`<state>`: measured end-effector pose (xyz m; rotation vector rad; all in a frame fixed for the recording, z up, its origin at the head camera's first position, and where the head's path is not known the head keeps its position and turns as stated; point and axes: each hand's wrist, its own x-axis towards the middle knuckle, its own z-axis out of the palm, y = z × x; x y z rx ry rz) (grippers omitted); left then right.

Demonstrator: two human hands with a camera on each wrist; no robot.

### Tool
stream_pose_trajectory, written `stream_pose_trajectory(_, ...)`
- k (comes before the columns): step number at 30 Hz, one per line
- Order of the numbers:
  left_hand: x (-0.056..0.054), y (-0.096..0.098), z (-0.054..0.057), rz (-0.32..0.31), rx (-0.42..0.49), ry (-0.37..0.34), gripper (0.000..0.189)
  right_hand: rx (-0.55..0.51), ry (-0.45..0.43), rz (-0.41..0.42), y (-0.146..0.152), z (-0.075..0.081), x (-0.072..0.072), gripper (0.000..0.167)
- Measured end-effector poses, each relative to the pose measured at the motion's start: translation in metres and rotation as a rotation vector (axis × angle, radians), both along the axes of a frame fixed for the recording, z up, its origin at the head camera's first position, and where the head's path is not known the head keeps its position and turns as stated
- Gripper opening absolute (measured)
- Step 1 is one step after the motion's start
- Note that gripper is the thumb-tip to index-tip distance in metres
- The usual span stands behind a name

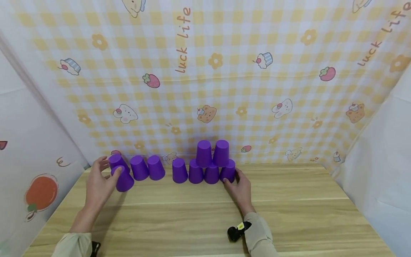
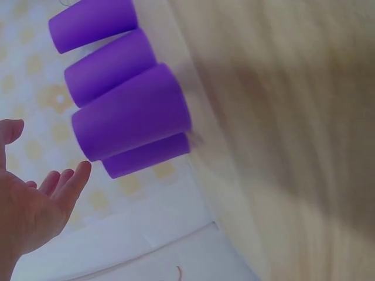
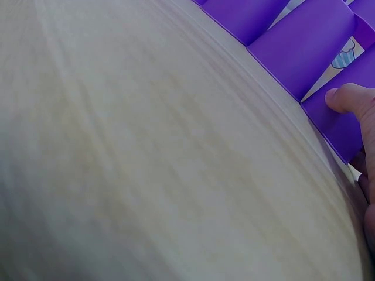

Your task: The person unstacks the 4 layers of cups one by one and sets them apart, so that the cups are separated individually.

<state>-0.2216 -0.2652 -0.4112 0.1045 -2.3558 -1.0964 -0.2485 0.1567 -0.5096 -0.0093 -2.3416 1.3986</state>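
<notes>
Several purple cups stand upside down along the back of the table. My left hand is at the left end, beside a front cup with another cup partly hidden behind it. In the left wrist view its fingers are spread and apart from the cups. On the right, two cups sit on top of a bottom row. My right hand grips the rightmost bottom cup. Its thumb lies on the near side, and the other fingers are mostly hidden behind.
Between the hands stand two cups and, across a gap, the row's leftmost cup. A checked cloth hangs right behind the wooden table. White sheets close off both sides.
</notes>
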Motion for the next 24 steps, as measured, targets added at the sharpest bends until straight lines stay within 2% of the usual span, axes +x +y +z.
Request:
stream_pose_trajectory(4, 0.000, 0.006, 0.006, -0.009, -0.001, 0.027, 0.058, -0.006, 0.000, 0.004, 0.000, 0.000, 0.000, 0.057)
stream_pose_trajectory(13, -0.005, 0.029, 0.020, -0.085, 0.012, 0.161, 0.047, 0.003, 0.006, 0.001, 0.001, -0.001, -0.001, 0.057)
stream_pose_trajectory(18, -0.008, 0.046, 0.030, -0.126, -0.009, 0.165, 0.050, 0.011, 0.007, -0.007, 0.001, -0.002, -0.001, 0.057)
stream_pose_trajectory(24, -0.014, 0.067, 0.038, -0.190, -0.045, 0.207, 0.050, 0.005, 0.004, -0.005, 0.000, -0.001, -0.001, 0.057)
